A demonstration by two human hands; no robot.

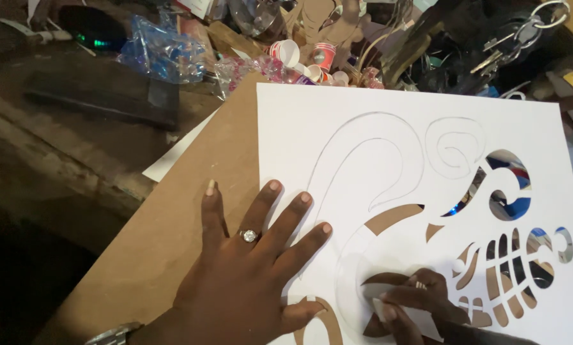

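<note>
white sheet (388, 147), cut with curling stencil openings, lying on brown board (190, 211). left hand (248, 268), ring on one finger, pressing flat with fingers spread across sheet's left edge, gripping nothing. right hand (414, 303) at sheet's lower edge, fingers pinching closed on small loose cut piece of paper (376, 291). paper cups (305, 57) and plastic wrap (162, 51) lying beyond sheet's far edge; keys (516, 38) hanging above its far right corner.
</note>
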